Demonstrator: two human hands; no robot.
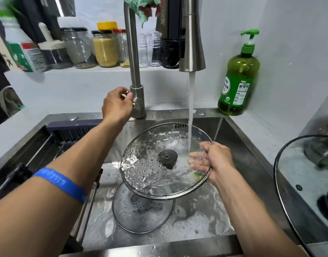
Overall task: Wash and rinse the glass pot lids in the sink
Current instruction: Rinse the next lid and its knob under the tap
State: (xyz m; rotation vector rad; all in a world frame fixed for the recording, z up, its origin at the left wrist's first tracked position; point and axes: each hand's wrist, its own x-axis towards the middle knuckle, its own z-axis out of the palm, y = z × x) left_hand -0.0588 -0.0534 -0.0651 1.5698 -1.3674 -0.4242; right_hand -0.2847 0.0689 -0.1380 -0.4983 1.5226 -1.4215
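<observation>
A large glass lid with a steel rim and a dark knob is held tilted over the sink. My right hand grips its right rim, fingers showing through the glass. Water from the tap spout falls onto the lid next to those fingers. My left hand is curled round the small tap handle at the faucet base. A second glass lid lies soapy on the sink floor below. A third lid rests on the counter at the right.
A green dish soap bottle stands on the back right corner. Jars line the shelf behind the faucet. A dark rack sits at the sink's left side. A green cloth hangs above. Foamy water covers the sink floor.
</observation>
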